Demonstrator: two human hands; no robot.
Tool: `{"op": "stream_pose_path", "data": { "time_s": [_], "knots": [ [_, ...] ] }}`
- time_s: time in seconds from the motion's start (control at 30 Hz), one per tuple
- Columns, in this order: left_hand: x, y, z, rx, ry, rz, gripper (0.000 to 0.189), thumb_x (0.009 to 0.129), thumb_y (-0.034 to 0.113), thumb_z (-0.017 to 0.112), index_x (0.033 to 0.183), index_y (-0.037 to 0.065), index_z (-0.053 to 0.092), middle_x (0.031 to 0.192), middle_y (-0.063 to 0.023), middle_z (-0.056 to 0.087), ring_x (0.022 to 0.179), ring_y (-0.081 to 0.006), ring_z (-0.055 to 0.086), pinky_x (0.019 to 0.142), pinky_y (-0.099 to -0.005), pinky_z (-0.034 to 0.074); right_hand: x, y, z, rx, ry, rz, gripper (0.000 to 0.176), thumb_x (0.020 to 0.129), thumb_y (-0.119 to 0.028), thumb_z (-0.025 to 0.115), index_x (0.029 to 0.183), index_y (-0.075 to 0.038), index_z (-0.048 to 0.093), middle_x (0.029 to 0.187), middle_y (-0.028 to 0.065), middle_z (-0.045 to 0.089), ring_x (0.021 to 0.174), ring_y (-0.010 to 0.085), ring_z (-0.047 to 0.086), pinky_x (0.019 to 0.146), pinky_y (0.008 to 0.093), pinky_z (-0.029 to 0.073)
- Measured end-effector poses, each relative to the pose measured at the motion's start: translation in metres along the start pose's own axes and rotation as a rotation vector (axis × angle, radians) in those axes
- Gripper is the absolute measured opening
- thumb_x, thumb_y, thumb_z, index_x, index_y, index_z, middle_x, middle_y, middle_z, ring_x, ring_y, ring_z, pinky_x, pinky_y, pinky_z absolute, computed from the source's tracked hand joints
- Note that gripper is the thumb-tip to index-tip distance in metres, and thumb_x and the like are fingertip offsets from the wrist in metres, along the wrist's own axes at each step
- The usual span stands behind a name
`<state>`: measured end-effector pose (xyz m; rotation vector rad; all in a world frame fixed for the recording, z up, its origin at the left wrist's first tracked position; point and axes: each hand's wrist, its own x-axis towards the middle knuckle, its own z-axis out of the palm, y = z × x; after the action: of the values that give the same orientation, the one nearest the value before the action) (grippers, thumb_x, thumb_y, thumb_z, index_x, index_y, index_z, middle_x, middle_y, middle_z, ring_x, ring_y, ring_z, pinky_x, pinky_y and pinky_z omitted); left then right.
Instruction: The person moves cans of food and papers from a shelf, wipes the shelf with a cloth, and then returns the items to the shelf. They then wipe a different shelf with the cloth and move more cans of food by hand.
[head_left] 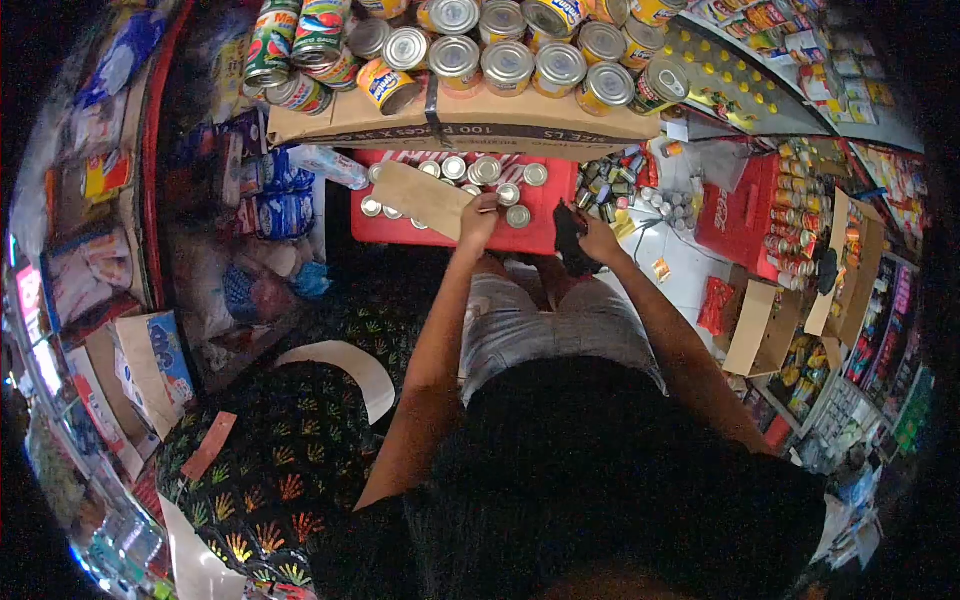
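Note:
My left hand [479,220] is closed on the end of a flat brown cardboard piece [425,203], which slants up and left over a red surface [400,230]. Several cans stand on that surface around it; one can [508,195] is just right of my fingers, another [518,216] a little below. To the right, my right hand [598,243] is closed on a black cloth [574,240] that hangs beside the red surface's right edge.
Stacked cans [506,62] top a cardboard box [470,125] ahead. Small batteries and cans [612,185] lie to the right, near a red crate [738,215] and open cartons [768,325]. Blue packs [287,200] fill a left shelf. A patterned black cloth [270,470] lies at lower left.

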<state>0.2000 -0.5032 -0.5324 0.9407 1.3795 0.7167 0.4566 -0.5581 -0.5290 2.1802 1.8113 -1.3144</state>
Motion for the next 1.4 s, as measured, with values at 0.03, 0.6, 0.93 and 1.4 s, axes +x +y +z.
{"op": "stream_pose_path", "data": {
  "time_s": [0.03, 0.6, 0.93, 1.4],
  "knots": [
    [-0.001, 0.012, -0.006, 0.003, -0.009, -0.006, 0.029, 0.073, -0.002, 0.053, 0.101, -0.004, 0.058, 0.095, -0.0114, 0.063, 0.087, -0.0168, 0.059, 0.078, -0.0281, 0.046, 0.004, 0.011, 0.009, -0.072, 0.018, 0.000, 0.055, 0.074, -0.010, 0.055, 0.128, -0.011, 0.043, 0.102, 0.0255, 0.058, 0.096, 0.0398, 0.056, 0.082, 0.0456, 0.045],
    [0.050, 0.019, -0.013, 0.451, 0.147, 0.373, 0.062, 0.061, 0.007, 0.073, 0.116, -0.003, 0.047, 0.107, -0.0222, 0.056, 0.101, -0.0360, 0.054, 0.087, -0.0398, 0.043, 0.017, 0.034, 0.058, 0.961, -0.079, 0.047, 0.060, 0.081, -0.028, 0.065, 0.127, 0.000, 0.039, 0.107, 0.0089, 0.058, 0.096, 0.0224, 0.056, 0.086, 0.0346, 0.043],
    [0.057, 0.010, -0.022, 0.437, 0.163, 0.477, 0.048, 0.062, 0.003, 0.071, 0.106, -0.006, 0.052, 0.097, -0.0182, 0.060, 0.090, -0.0282, 0.059, 0.080, -0.0356, 0.047, 0.053, 0.055, 0.079, 0.254, 0.030, -0.004, 0.049, 0.079, -0.018, 0.063, 0.123, -0.005, 0.047, 0.107, 0.0170, 0.057, 0.101, 0.0251, 0.055, 0.087, 0.0347, 0.044],
    [0.078, -0.029, 0.006, 0.118, 0.221, 0.416, 0.049, 0.064, -0.001, 0.075, 0.106, -0.004, 0.051, 0.100, -0.0118, 0.058, 0.092, -0.0201, 0.054, 0.084, -0.0320, 0.044, 0.023, 0.001, 0.028, 0.716, 0.001, -0.147, 0.023, 0.084, -0.017, 0.060, 0.103, -0.005, 0.061, 0.085, 0.0051, 0.063, 0.071, 0.0131, 0.059, 0.061, 0.0264, 0.049]
  ]
}}
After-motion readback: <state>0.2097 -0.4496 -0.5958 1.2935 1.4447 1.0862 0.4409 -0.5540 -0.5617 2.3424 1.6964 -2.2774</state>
